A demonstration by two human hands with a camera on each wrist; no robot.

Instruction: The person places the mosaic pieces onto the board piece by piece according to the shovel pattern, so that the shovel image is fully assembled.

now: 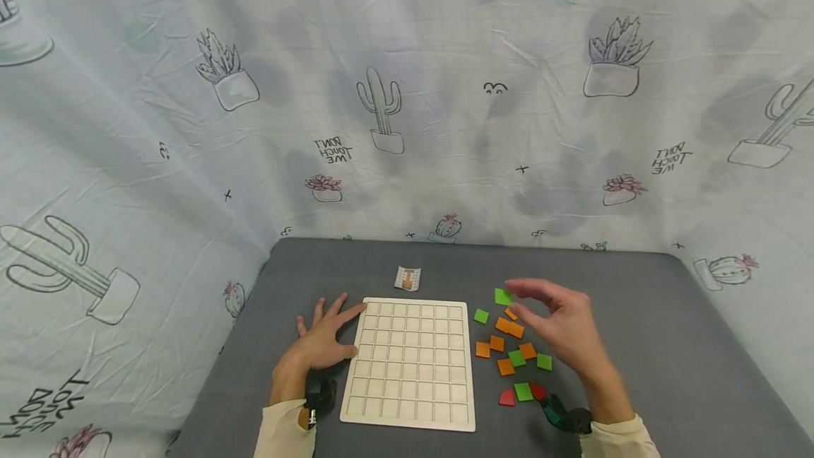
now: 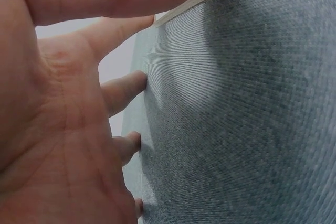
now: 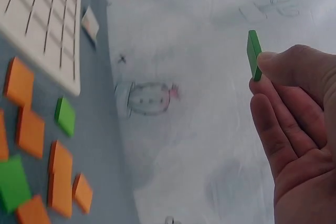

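A: Right hand?
B: Thumb and fingertips pinching a green tile: flat, thin, square, smooth-faced. Tile's up off the table, to the right of the far end of the board.
A: Left hand?
B: Fingers spread and straight, thumb and forefinger at the board's left edge.
A: Materials?
B: Board: pale, wood-looking, rounded corners, raised ridges framing square cells. Table: grey, finely ribbed, fabric-like.
A: Loose bits?
B: Orange squares and green squares, scattered right of the board, some touching. Red piece at the near end, one edge curved.
A: Rest?
B: Small checked card beyond the board; wrinkled cactus-print cloth behind.
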